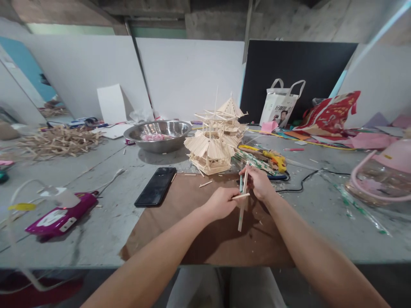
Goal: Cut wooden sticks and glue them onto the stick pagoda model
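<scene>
My left hand is closed in a pinch on a short wooden stick that lies crosswise. My right hand is closed round a long wooden stick held nearly upright, together with a thin teal tool. The short stick touches the long one where they cross. Both hands hover over a brown board on the grey table. Just beyond them stands a pagoda model built of wooden sticks.
A black phone lies left of the hands. A steel bowl, a heap of sticks, a yellow glue gun with black cable, a magenta device, bags and a pink jug surround the board.
</scene>
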{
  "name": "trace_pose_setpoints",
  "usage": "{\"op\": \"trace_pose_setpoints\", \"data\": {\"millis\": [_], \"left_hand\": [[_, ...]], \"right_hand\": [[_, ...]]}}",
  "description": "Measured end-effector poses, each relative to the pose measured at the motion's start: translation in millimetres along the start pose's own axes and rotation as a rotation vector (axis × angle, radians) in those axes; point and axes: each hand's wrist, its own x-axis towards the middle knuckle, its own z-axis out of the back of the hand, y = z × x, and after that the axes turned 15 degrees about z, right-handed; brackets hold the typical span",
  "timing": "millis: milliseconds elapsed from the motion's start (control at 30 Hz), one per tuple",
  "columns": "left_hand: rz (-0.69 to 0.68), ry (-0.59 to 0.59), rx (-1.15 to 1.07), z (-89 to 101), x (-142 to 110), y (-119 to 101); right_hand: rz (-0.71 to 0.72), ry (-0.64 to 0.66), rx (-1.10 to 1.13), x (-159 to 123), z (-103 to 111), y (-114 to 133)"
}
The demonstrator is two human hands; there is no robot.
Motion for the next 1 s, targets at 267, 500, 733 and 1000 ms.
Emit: {"op": "trace_pose_setpoints", "data": {"millis": [267, 500, 733, 1000], "left_hand": [[0.173, -0.214, -0.122, 8.0, 11, 28], [0.192, -0.284, -0.09, 9.0, 15, 42], [0.357, -0.255, -0.087, 13.8, 16, 42], [0.292, -0.267, -0.181, 15.1, 13, 36]], "right_hand": [[-0.051, -0.069, 0.073, 2, 0, 8], [-0.138, -0.086, 0.172, 3, 4, 5], [-0.148, -0.074, 0.214, 3, 0, 6], [-0.14, 0.044, 0.269, 2, 3, -1]]}}
